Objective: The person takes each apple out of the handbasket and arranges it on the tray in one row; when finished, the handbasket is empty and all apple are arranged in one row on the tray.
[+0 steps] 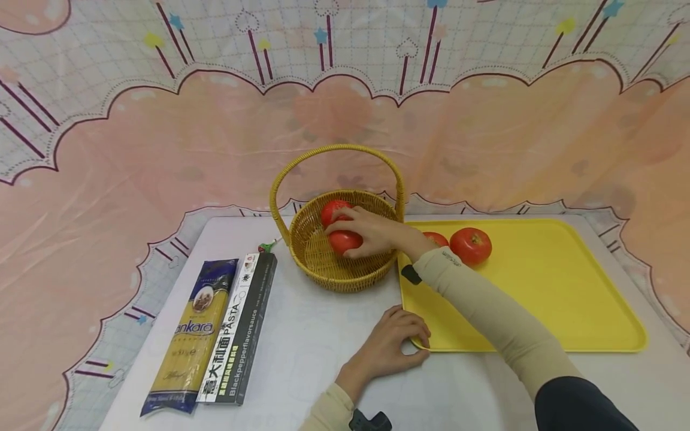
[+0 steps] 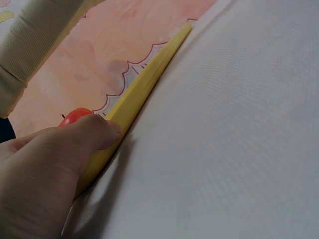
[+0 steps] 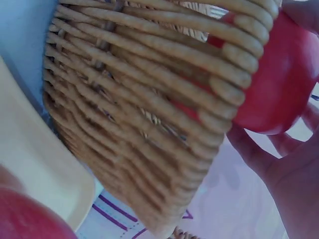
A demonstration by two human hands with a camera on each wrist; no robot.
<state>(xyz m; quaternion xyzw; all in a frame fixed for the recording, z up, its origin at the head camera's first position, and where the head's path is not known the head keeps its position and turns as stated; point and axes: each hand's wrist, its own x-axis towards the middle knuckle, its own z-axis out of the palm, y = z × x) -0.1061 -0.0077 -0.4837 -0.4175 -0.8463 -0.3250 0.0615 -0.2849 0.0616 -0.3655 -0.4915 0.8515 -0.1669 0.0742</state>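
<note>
My right hand (image 1: 372, 230) reaches into a round wicker basket (image 1: 345, 284) and grips a red tomato (image 1: 345, 242), fingers over its top and thumb at its near side. Another tomato (image 1: 330, 209) lies in the basket just behind it. In the right wrist view, the held tomato (image 3: 289, 74) shows beyond the woven basket wall (image 3: 139, 84). With thumb and fingers, my left hand (image 1: 390, 341) pinches the near left corner of a yellow tray (image 1: 560, 287). Two tomatoes stand on that tray: one (image 1: 471, 246) in full view, the other (image 1: 435, 239) partly hidden by my right forearm.
A tall handle (image 1: 339, 147) arches over the basket. To its left lie a yellow-and-blue pasta packet (image 1: 191, 335) and a black-and-white pasta box (image 1: 237, 329), with a small green item (image 1: 265, 247) at the box's far end. A patterned cloth (image 1: 232, 143) hangs behind the white table (image 1: 312, 335).
</note>
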